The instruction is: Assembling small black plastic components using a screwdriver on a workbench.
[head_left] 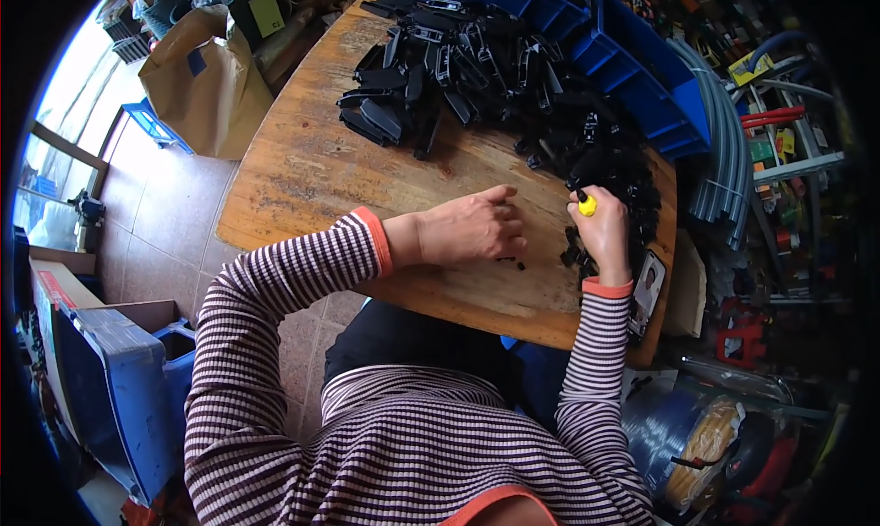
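Note:
My left hand point(470, 226) rests low over the wooden table point(312, 173), its fingers curled inward. What they hold, if anything, is hidden beneath the hand. A few tiny black bits point(520, 266) lie on the wood just below its fingertips. To the right, my right hand point(605, 231) is closed around a small tool with a yellow-and-black handle point(587, 203); its tip cannot be made out. Small black parts point(573, 251) lie beside that hand. Beyond both hands spreads a large heap of black plastic pieces point(458, 63), some with shiny metal-like fittings.
Blue bins point(642, 77) stand along the table's far right side. A phone point(648, 292) lies at the right edge. Grey hoses point(720, 159) and cluttered shelves are beyond it. On the floor to the left are a brown paper bag point(206, 86) and a blue crate point(124, 398).

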{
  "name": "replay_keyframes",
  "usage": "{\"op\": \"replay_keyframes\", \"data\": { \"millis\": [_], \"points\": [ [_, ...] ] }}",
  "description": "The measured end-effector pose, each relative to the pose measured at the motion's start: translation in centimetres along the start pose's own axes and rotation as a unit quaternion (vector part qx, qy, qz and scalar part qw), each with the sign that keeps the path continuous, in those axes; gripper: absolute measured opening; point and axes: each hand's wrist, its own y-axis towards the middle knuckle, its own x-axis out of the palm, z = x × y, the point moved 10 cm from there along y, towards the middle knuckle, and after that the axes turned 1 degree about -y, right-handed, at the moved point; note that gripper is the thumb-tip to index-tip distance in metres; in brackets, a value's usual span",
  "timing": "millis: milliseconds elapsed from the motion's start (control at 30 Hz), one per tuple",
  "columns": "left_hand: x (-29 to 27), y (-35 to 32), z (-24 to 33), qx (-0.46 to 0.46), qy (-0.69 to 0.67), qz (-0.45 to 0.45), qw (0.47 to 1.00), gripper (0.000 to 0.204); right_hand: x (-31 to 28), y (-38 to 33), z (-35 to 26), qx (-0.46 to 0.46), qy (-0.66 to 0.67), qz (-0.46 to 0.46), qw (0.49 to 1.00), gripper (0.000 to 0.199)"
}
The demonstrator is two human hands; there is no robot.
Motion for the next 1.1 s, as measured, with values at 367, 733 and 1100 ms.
{"op": "replay_keyframes", "data": {
  "millis": [367,733,1100],
  "points": [
    [-6.3,-8.0,-9.4,-0.387,0.12,0.137,0.904,0.032,1.1,0.1,0.8,0.009,-0.012,-0.041,0.999,0.019],
    [-2.6,-4.8,-6.2,-0.227,0.119,0.028,0.966,0.022,-0.8,0.1,2.0,0.092,0.106,-0.007,0.99,0.018],
    [-2.2,-1.0,-4.7,-0.276,-0.055,-0.024,0.959,0.031,0.4,-0.5,1.7,0.059,-0.025,-0.043,0.997,0.022]
  ]
}}
